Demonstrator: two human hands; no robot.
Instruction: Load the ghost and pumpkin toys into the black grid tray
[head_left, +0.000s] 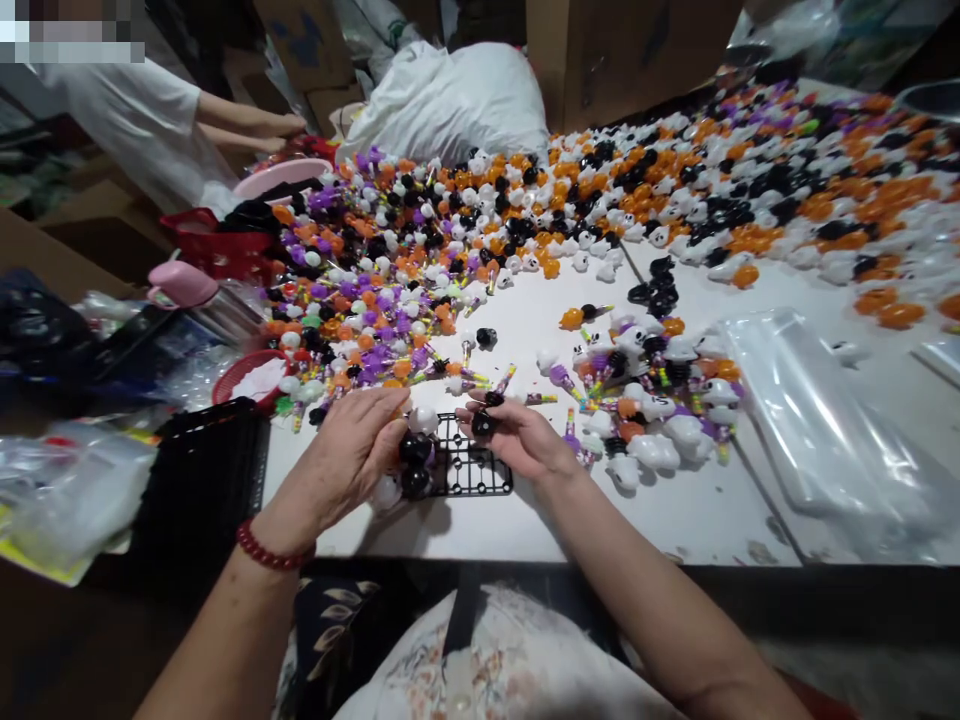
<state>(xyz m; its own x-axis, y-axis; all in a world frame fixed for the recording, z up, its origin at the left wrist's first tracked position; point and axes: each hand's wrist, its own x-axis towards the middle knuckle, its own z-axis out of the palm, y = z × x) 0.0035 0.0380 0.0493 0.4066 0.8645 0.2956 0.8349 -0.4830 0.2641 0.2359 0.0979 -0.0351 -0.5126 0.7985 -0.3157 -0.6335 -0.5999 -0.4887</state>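
Observation:
A black grid rack [476,478] lies on the white table near its front edge. Over its left end, my left hand [349,455] is closed around a cluster of small black and white toys [416,450]. My right hand [517,435], palm partly up, pinches a small black toy [484,423] above the rack's right part. Just right of that hand is a pile of white, black and orange toys [652,450] with colourful sticks. Another black toy [487,337] rests on the table beyond the rack.
Heaps of toys [375,300] cover the table's left and back. Clear plastic bags [810,410] lie at the right. Left are a black crate [202,480], a red basket [225,385] and a pink-lidded bottle [184,285]. A person's arms [247,122] reach in at the back left.

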